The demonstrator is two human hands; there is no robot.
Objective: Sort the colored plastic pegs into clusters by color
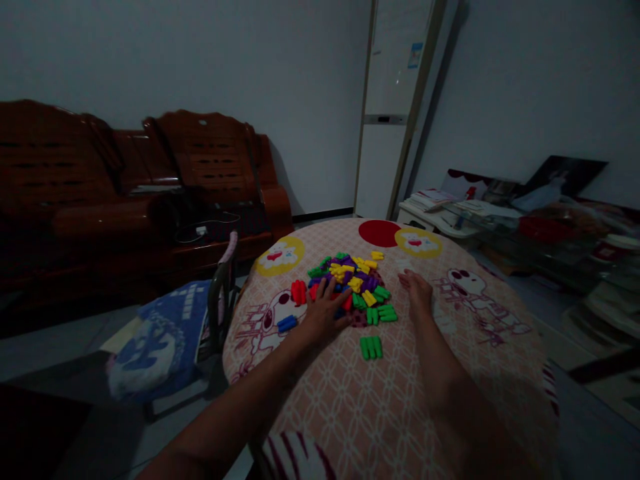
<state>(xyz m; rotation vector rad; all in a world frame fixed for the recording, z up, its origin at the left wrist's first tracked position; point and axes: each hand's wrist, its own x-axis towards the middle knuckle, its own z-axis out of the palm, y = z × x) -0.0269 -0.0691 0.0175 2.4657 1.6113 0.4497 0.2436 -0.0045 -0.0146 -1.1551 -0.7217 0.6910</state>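
Note:
A heap of small plastic toy blocks in yellow, green, purple, red and blue (341, 272) lies in the middle of the round table. My left hand (324, 312) rests palm down on the heap's near left side, fingers spread. Just left of its fingers is a red block (299, 292), and a blue block (287, 324) lies apart below that. My right hand (418, 293) is to the right of the heap, off the blocks, with its fingers stretched out and nothing visible in it. A green block (371, 347) lies alone on the near side, between my forearms.
A patterned cloth (350, 427) covers the table. On the left stands a chair with a blue cushion (170, 333), and behind it a wooden sofa (210, 173). At right, a glass-topped cabinet (480, 223) carries papers, bags and a cup. A tall white air conditioner (383, 160) stands in the corner.

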